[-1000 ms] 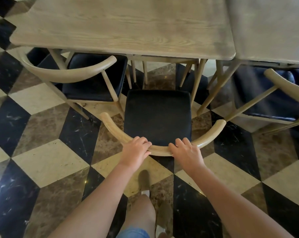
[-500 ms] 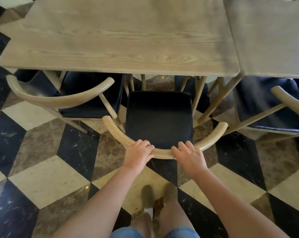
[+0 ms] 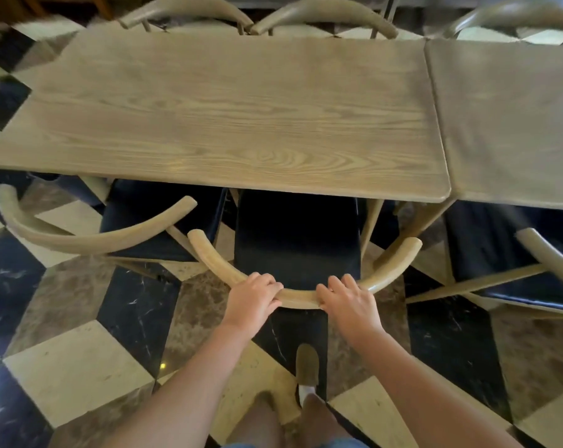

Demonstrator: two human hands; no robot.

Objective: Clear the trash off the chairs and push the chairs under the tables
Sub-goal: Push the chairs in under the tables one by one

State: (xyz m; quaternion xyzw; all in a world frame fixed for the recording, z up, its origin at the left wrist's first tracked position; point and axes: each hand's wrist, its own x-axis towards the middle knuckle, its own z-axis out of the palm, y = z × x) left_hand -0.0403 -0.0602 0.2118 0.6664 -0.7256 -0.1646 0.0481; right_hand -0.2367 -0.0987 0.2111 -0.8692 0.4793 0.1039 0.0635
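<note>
**Pale wood chair, both hands on the back rail**

Wood everywhere here: a light ash-looking table (image 3: 228,114) with a second table (image 3: 513,124) butted right up against its right edge. The chair (image 3: 296,244) in the middle has a black padded seat and a curved wooden back rail, and the front of the seat sits tucked under the near edge of the first table, while the rail and the back part of the seat still stick out toward the person.

Left hand (image 3: 251,300) is wrapped over the rail a bit left of centre, fingers curled over the top. Right hand (image 3: 349,300) does the same just right of centre, fingers curled round the wood too. The two hands are close but not touching.

No trash on the seat that I can see.

Another chair on the left (image 3: 92,234) sits just beside it, angled, seat partly under the table. A chair on the right (image 3: 513,257) is partly under the second table. More curved chair backs (image 3: 322,14) poke up along the far side. Floor (image 3: 70,367) is a black, cream and brown diamond tile. One brown shoe (image 3: 307,365) is planted just behind the chair.
</note>
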